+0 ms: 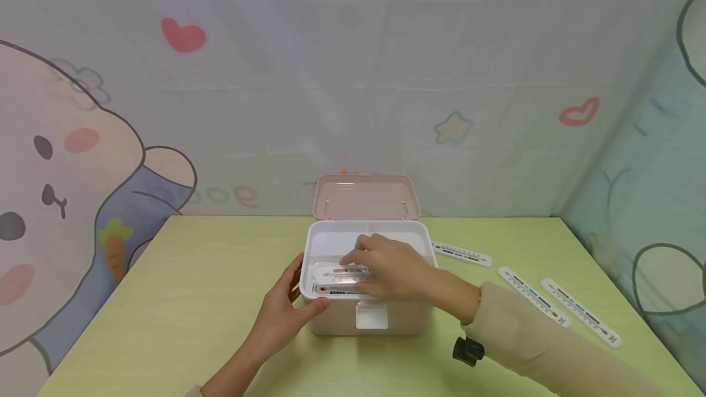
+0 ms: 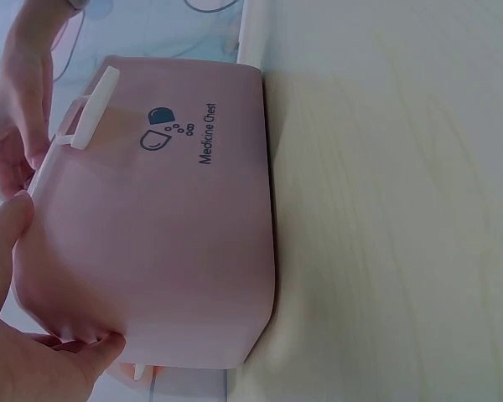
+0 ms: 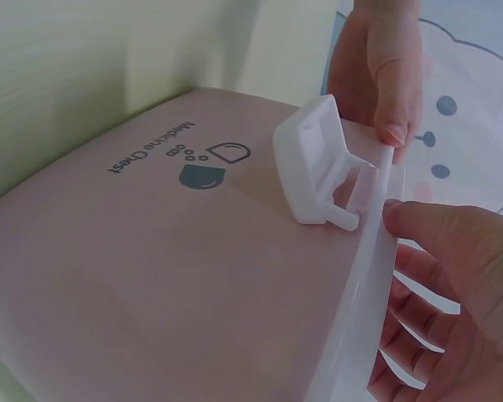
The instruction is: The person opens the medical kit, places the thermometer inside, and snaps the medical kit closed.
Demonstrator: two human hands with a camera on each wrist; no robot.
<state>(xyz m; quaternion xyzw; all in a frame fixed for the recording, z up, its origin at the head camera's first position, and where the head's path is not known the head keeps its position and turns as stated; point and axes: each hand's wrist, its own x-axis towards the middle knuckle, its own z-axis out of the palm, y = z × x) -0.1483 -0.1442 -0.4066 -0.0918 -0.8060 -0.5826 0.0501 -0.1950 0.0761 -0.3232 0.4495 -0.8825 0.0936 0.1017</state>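
A pink medicine box (image 1: 337, 317) marked "Medicine Chest" stands on the table with its lid raised and a white tray (image 1: 331, 234) in its top. My left hand (image 1: 282, 308) grips the box's left front corner, thumb at the front rim and fingers along the side. Over the tray's front compartment reaches my right hand (image 1: 394, 268), thumb and fingers spread apart above white strip thermometers (image 1: 337, 290) lying there. In the right wrist view, its thumb is by the white rim (image 3: 352, 310) and the other fingers are inside; their tips are partly hidden.
Three more strip thermometers lie to the right: one beside the box (image 1: 463, 254), a slanted thermometer (image 1: 533, 296) and an outer thermometer (image 1: 581, 312). The raised pink lid (image 1: 366, 196) stands behind the tray. A white latch (image 1: 372, 315) hangs at the front. A printed cloth backs the table.
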